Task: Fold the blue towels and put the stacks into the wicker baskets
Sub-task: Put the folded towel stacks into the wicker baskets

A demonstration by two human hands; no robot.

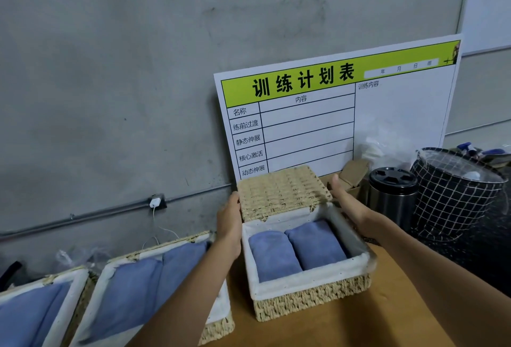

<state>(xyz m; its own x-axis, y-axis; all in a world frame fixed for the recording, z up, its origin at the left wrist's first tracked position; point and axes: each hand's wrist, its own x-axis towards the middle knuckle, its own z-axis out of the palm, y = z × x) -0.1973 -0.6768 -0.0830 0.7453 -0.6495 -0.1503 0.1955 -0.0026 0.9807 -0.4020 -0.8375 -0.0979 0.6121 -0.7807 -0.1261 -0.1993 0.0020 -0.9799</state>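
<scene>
A wicker basket (309, 298) with a white lining stands on the brown table, holding two folded blue towels (297, 250) side by side. Its woven lid (282, 192) is raised at the far edge, tilted toward the wall. My left hand (229, 225) holds the lid's left side and my right hand (344, 197) holds its right side, thumb up. Two more lined wicker baskets, one in the middle (132, 259) and one at the far left (69, 277), lie to the left with blue towels inside.
A white and green planning board (345, 114) leans on the grey wall behind the basket. A steel canister with a black lid (392, 194), a black grid-patterned fabric bin (453, 197) and a small cardboard box (354, 172) stand to the right. A charger (155, 202) hangs from a wall socket.
</scene>
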